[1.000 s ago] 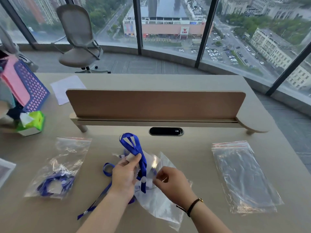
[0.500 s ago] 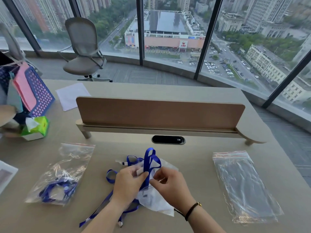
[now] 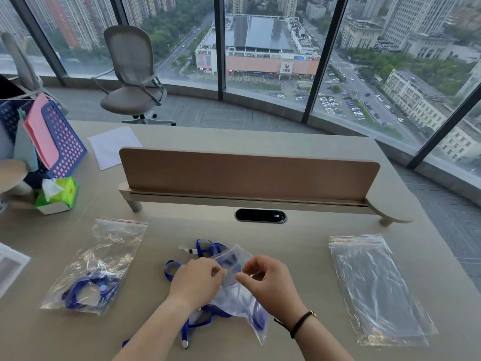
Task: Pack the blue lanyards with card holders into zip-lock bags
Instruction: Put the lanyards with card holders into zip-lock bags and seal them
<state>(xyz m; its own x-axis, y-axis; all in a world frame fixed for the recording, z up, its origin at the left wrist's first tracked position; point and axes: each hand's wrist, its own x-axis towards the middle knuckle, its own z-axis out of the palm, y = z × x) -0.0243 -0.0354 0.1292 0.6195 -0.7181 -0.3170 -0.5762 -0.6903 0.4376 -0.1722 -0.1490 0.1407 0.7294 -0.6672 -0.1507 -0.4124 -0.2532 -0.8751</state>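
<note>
A clear zip-lock bag (image 3: 240, 299) lies at the desk's near centre with part of a blue lanyard inside it. My left hand (image 3: 196, 281) and my right hand (image 3: 268, 285) pinch the bag's mouth from either side. Loops of the blue lanyard (image 3: 205, 247) spill out beyond the bag and under my left wrist. To the left lies a packed zip-lock bag (image 3: 96, 267) holding a blue lanyard. On the right lies a stack of empty zip-lock bags (image 3: 374, 285).
A wooden divider screen (image 3: 250, 173) crosses the desk beyond a black cable port (image 3: 260, 215). A tissue box (image 3: 58, 195) and a blue file basket (image 3: 56, 142) stand at the far left, a white sheet (image 3: 113, 147) behind them. An office chair (image 3: 132, 76) stands by the window.
The raised lanyard loop has come down and gone into the bag. Both hands have moved from the lanyard and bag edge to pinching the bag's mouth. The camera tilted up a little.
</note>
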